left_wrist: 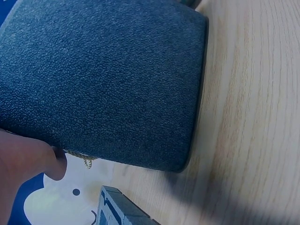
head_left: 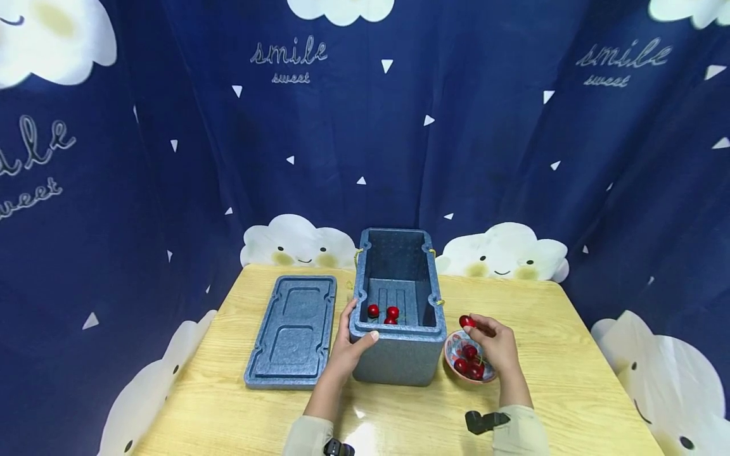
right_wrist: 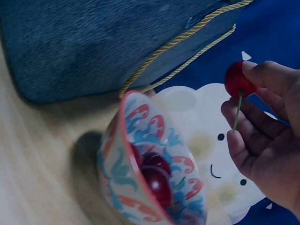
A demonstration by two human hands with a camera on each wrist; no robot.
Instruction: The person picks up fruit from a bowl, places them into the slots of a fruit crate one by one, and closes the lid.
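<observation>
And it's the right hand point(head_left: 497, 345) with a glossy, round red cherry on a green stem point(right_wrist: 238, 82), pinched between thumb and fingers, the fruit right at the fingertips, clear of the pink-rimmed, patterned round bowl point(right_wrist: 116, 174) where more cherries point(head_left: 469, 367) sit! Across, the left hand point(head_left: 345, 352) grips the near-left corner of the open, blue-grey rectangular box point(head_left: 396, 361), three cherries point(head_left: 392, 313) showing inside. Behind, pale lettering point(head_left: 289, 53) on the dark-blue curtain point(head_left: 342, 126) reads "smile sweet".

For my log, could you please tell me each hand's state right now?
Left hand: holding the blue box at its near left corner.
Right hand: closed on a red cherry, pinching it.
</observation>
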